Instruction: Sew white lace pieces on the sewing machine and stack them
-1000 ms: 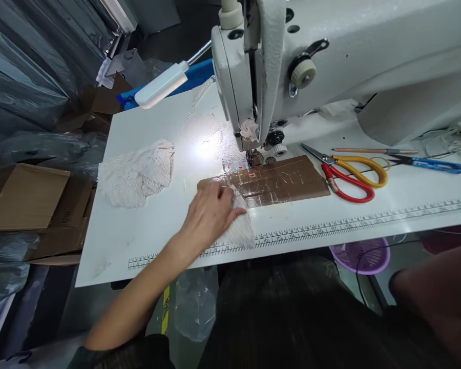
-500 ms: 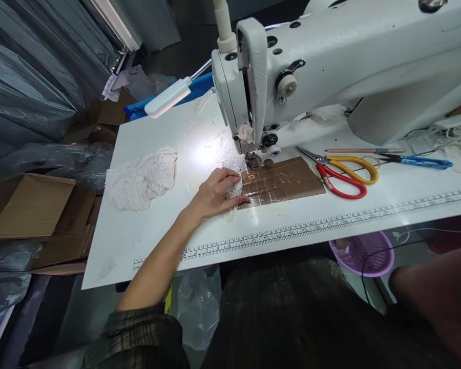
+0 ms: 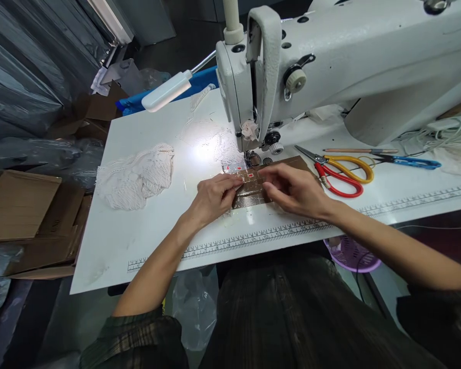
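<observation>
My left hand (image 3: 215, 196) lies at the left edge of a brown taped sheet (image 3: 249, 200), fingers drawn together over white lace (image 3: 226, 211) that is mostly hidden beneath them. My right hand (image 3: 294, 189) is above the right part of that sheet, thumb and forefinger apart, nothing visible between them. Close behind the hands are the needle and presser foot (image 3: 249, 158) of a white sewing machine (image 3: 234, 97). More lace (image 3: 228, 146) spreads to the left of the foot under a bright light. Small red marks show on the sheet.
A heap of white lace (image 3: 138, 177) rests on the left of the white table (image 3: 115, 241). To the right lie red-and-yellow scissors (image 3: 340, 174), a pencil (image 3: 357, 150) and a blue-handled tool (image 3: 417, 161). A lamp (image 3: 168, 92) hangs over the table; a purple basket (image 3: 351, 253) stands below.
My right hand has come in from the right over the brown sheet. My left hand's thumb has drawn in toward its fingers, and less lace shows there.
</observation>
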